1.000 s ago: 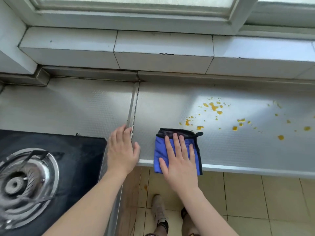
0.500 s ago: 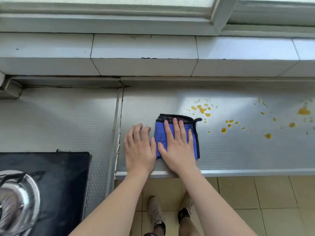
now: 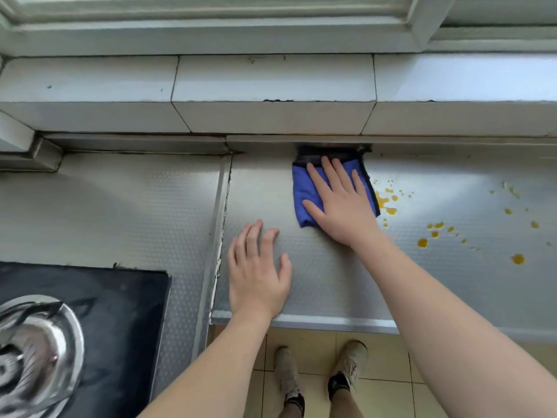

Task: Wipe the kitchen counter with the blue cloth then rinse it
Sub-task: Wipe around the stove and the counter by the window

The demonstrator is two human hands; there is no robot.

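Observation:
The folded blue cloth [image 3: 304, 188] with a dark edge lies on the steel kitchen counter [image 3: 331, 282], its far edge against the back wall. My right hand [image 3: 340, 203] presses flat on it with straight fingers. My left hand [image 3: 259, 270] rests flat on the bare counter, nearer the front edge and to the left of the cloth, apart from it. Several yellow-orange spill drops [image 3: 388, 203] dot the counter just right of the cloth and further right [image 3: 517, 258].
A black gas hob with a metal burner [image 3: 33, 354] sits at the lower left. A seam [image 3: 221, 224] divides the counter sections. White tiled ledge [image 3: 271, 95] and window frame run along the back. Tiled floor and my shoes [image 3: 346, 366] show below the counter edge.
My right hand has pushed the cloth away from the front edge up to the back wall. My left hand stays flat on the counter near the front.

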